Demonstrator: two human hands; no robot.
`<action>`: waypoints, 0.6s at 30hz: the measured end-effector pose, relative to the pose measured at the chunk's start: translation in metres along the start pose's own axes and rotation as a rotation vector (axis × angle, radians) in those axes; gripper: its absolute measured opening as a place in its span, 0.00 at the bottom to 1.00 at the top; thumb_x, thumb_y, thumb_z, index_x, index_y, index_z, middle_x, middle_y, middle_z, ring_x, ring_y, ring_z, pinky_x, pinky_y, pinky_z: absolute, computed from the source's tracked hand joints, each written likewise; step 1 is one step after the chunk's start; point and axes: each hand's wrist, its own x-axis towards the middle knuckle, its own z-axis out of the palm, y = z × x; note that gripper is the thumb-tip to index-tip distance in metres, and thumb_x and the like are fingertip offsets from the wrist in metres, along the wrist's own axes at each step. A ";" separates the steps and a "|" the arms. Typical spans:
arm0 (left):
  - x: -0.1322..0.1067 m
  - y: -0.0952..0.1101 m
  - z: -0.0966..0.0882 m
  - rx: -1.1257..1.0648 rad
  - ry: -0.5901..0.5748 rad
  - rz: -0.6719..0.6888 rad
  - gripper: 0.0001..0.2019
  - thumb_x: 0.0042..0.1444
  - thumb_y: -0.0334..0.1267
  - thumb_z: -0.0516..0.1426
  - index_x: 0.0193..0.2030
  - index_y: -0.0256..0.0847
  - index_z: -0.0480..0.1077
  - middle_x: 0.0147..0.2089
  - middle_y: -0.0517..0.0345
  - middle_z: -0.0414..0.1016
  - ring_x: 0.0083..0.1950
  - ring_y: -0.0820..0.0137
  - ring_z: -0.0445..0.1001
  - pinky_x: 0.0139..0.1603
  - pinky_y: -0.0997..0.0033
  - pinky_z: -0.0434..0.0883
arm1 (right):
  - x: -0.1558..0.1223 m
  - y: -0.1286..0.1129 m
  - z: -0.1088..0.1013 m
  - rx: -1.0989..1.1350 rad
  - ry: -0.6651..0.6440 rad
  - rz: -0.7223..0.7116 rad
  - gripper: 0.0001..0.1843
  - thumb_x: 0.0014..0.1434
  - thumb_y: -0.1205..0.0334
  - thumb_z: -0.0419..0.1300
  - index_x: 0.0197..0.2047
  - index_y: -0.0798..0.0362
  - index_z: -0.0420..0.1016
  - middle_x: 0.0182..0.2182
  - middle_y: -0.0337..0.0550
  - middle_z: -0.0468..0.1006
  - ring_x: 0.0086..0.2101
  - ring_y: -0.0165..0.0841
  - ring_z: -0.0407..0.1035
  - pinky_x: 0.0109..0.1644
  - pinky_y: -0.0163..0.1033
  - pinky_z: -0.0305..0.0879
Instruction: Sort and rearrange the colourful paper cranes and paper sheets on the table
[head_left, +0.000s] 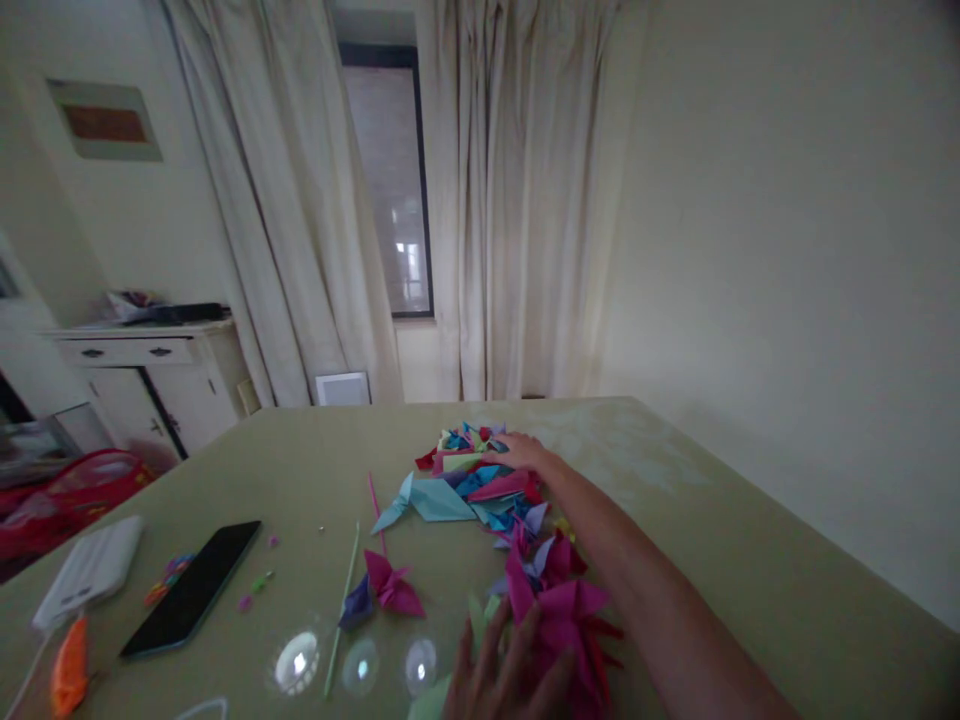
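Note:
A heap of folded paper shapes [495, 490] in pink, blue, purple and green runs down the middle of the table [315, 450]. My right hand [521, 450] reaches to the far end of the heap and lies on the papers there, fingers curled over them and partly hidden. My left hand [502, 675] rests at the near end, fingers spread flat on a large magenta folded piece [570, 615]. A light blue folded crane [424, 497] lies left of the heap. A small pink and purple folded piece [390, 590] sits apart in front.
A black phone [191, 588], a white power bank [90, 570] and an orange object [70, 675] lie at the left. Thin green [343, 600] and pink sticks [375, 510] lie mid-table, with small beads nearby. A white cabinet [150, 380] and curtains [517, 200] stand behind.

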 end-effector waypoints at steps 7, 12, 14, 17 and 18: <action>0.059 0.020 -0.040 -0.050 0.092 0.131 0.48 0.63 0.60 0.60 0.82 0.60 0.37 0.83 0.51 0.48 0.76 0.37 0.58 0.65 0.31 0.68 | -0.029 -0.057 0.004 0.070 -0.180 -0.468 0.29 0.64 0.37 0.65 0.61 0.43 0.81 0.60 0.41 0.81 0.59 0.41 0.74 0.66 0.42 0.67; 0.073 -0.005 -0.104 0.013 0.233 0.037 0.33 0.67 0.60 0.54 0.75 0.54 0.61 0.73 0.44 0.67 0.70 0.42 0.66 0.67 0.34 0.64 | -0.115 -0.028 -0.037 0.052 0.136 -0.453 0.28 0.72 0.44 0.57 0.68 0.47 0.73 0.64 0.49 0.76 0.62 0.43 0.70 0.69 0.49 0.64; 0.078 -0.034 -0.131 0.042 0.250 -0.113 0.26 0.71 0.54 0.50 0.70 0.49 0.68 0.66 0.42 0.73 0.66 0.46 0.69 0.66 0.39 0.65 | -0.162 -0.012 -0.044 0.030 0.230 -0.363 0.31 0.71 0.41 0.57 0.69 0.50 0.73 0.65 0.53 0.74 0.64 0.45 0.67 0.70 0.51 0.62; 0.081 -0.095 -0.154 0.125 0.296 -0.448 0.24 0.70 0.53 0.50 0.65 0.45 0.73 0.66 0.38 0.73 0.69 0.40 0.66 0.68 0.31 0.60 | -0.229 0.002 -0.033 -0.049 0.133 -0.250 0.47 0.60 0.30 0.63 0.75 0.42 0.63 0.75 0.53 0.59 0.71 0.55 0.55 0.73 0.61 0.55; 0.081 -0.116 -0.156 0.155 0.283 -0.555 0.28 0.68 0.58 0.53 0.67 0.46 0.71 0.69 0.36 0.69 0.71 0.34 0.63 0.67 0.23 0.55 | -0.246 0.004 -0.026 -0.073 0.083 -0.231 0.52 0.56 0.27 0.66 0.77 0.38 0.60 0.77 0.52 0.53 0.74 0.59 0.49 0.74 0.66 0.50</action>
